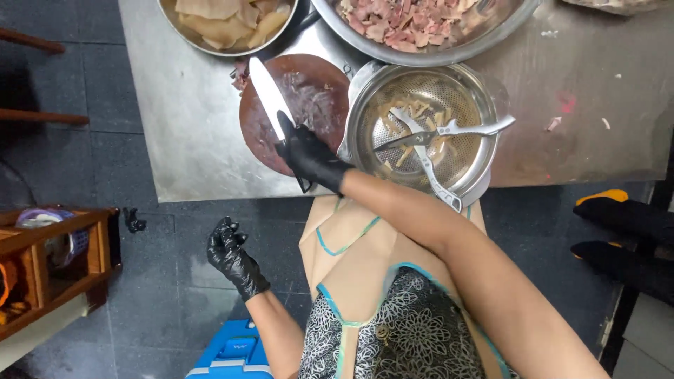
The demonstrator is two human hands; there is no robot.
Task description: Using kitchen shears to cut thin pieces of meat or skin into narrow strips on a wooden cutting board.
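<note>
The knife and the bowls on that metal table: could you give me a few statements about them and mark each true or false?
1. The right hand in a black glove grips a knife with a white blade. True.
2. The knife lies over a square green board. False: it lies over a round reddish-brown board.
3. A pair of metal scissors rests in the perforated metal bowl. True.
4. The left hand presses on the board. False: it hangs below the table edge, away from the table, holding nothing.
5. The large bowl at the top holds pinkish meat pieces. True.
</note>
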